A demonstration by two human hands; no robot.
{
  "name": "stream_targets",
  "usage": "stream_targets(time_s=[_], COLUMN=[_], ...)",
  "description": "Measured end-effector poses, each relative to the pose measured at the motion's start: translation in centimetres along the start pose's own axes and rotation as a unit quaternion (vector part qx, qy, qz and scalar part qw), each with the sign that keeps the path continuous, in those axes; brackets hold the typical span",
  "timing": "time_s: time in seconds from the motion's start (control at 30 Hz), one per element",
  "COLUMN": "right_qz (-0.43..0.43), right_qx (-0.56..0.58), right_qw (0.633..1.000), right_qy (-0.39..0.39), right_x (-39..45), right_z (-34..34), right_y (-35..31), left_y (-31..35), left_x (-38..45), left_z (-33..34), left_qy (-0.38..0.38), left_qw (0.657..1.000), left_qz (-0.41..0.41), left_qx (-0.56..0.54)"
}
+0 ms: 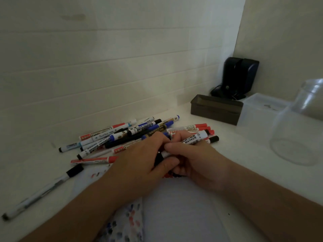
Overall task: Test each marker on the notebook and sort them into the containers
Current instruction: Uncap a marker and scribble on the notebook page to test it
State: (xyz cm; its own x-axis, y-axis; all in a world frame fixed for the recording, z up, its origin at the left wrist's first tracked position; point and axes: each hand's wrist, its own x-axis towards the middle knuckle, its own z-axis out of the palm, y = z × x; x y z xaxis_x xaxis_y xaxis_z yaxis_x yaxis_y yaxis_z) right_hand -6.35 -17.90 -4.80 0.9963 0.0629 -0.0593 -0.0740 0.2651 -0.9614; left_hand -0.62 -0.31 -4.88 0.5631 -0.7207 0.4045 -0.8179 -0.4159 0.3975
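Note:
Both my hands meet at the middle of the table over one whiteboard marker (193, 140). My right hand (194, 163) grips its white barrel, and the word MARKER shows above my fingers. My left hand (139, 161) pinches the marker's black end, where a cap sits. Under my hands lies the open notebook (178, 206), its left page dotted with red, blue and black test marks. A pile of several markers (125, 137) with red, blue and black caps lies just beyond my hands.
A dark rectangular container (216, 109) and a clear plastic box (258, 116) stand at the back right. A clear glass jar (300, 126) is at the right edge. A thin black-capped pen (43, 191) lies at the left. A black device (239, 77) stands in the corner.

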Motion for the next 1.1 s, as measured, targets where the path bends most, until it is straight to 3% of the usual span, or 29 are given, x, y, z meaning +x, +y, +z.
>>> stream_targets(time_s=[0.23, 0.5, 0.8, 0.9, 1.0, 1.1], right_qz=[-0.088, -0.081, -0.072, -0.081, -0.112, -0.075], right_qx=[-0.102, 0.006, -0.024, 0.016, 0.04, -0.08], right_qw=[0.991, 0.996, 0.997, 0.996, 0.992, 0.993], right_qy=[0.028, 0.046, 0.016, 0.024, 0.039, 0.033], right_x=[-0.1, 0.3, 0.0, -0.3, -1.2, -1.9], right_z=[-0.1, -0.3, -0.8, -2.0, -3.8, -4.7], right_y=[0.0, 0.0, -0.3, -2.8, -6.3, -6.9], left_y=[-0.3, 0.2, -0.5, -0.6, -0.9, -0.7], left_x=[0.3, 0.5, 0.4, 0.2, -0.2, -0.2], left_z=[0.3, 0.6, -0.5, -1.0, -1.2, -1.1], left_qy=[-0.004, -0.015, -0.037, -0.061, -0.098, -0.13], left_qw=[1.0, 1.0, 0.998, 0.996, 0.994, 0.984], left_qz=[-0.024, -0.005, -0.019, -0.053, -0.021, -0.003], left_qx=[0.02, -0.009, -0.04, -0.042, 0.042, 0.125])
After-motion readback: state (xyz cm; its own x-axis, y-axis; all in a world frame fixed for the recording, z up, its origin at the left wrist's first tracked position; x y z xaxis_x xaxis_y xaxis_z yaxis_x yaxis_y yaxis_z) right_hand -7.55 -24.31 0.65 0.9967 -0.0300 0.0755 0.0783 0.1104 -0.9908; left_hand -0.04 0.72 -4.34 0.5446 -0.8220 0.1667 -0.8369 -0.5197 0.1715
